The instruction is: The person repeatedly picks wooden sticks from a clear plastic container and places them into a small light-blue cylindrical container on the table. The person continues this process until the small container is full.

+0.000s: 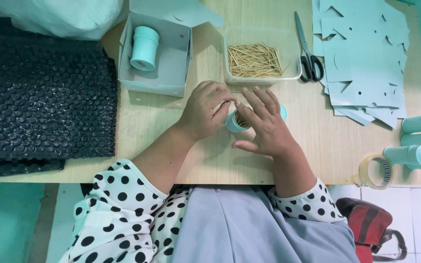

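The left hand point(204, 111) curls around a small teal tube point(234, 122) lying on its side near the middle of the table point(317, 141), toothpicks showing in its open mouth, while the right hand point(264, 127) rests over the tube with fingers spread and loosely bent, fingertips at the opening. Just behind them sits a clear tub point(261, 52) of loose toothpicks, with scissors point(308, 51) beside it, a box point(154, 56) holding another tube to the left, and tape point(376, 171) at the right edge
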